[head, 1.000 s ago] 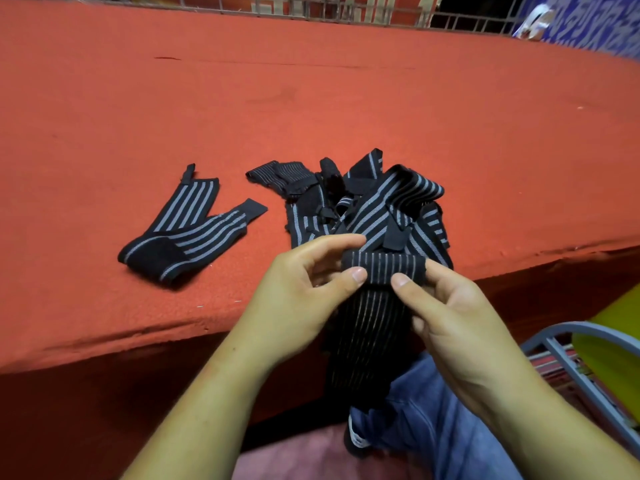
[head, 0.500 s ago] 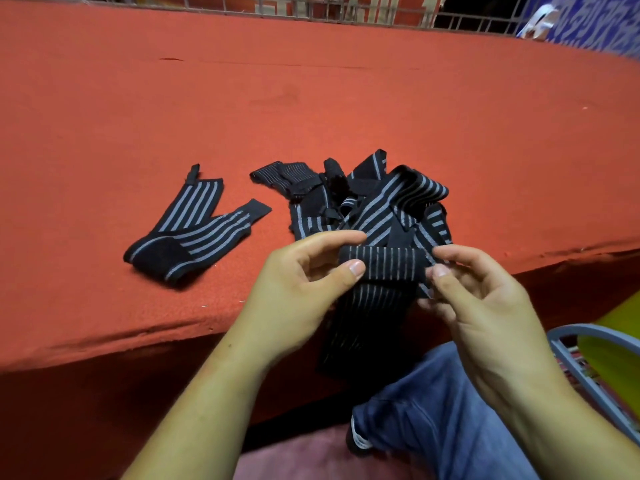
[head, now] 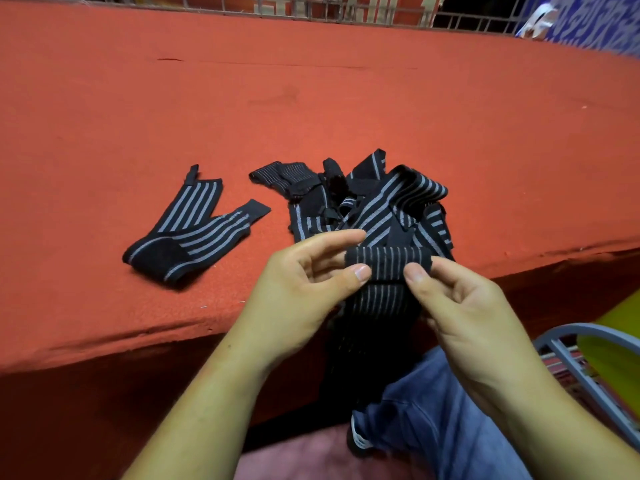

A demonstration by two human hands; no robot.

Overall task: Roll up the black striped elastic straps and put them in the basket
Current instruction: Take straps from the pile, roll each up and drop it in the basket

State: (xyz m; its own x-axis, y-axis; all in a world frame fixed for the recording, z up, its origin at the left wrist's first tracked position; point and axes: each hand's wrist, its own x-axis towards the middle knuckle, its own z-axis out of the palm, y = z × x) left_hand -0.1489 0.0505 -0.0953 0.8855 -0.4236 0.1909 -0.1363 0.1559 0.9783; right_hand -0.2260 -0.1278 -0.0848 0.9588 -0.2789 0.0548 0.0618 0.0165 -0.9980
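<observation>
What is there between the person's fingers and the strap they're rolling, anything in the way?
Nothing visible. The left hand and right hand already pinch the rolled strap directly at its two ends; its loose tail hangs below the table edge.

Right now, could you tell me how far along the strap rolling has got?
Nothing looks finished: no rolled strap and no basket are in view. In hand, the left hand and right hand pinch the small roll, its tail hanging below the table edge. Left: the tangled pile and one folded strap on the red table.
</observation>
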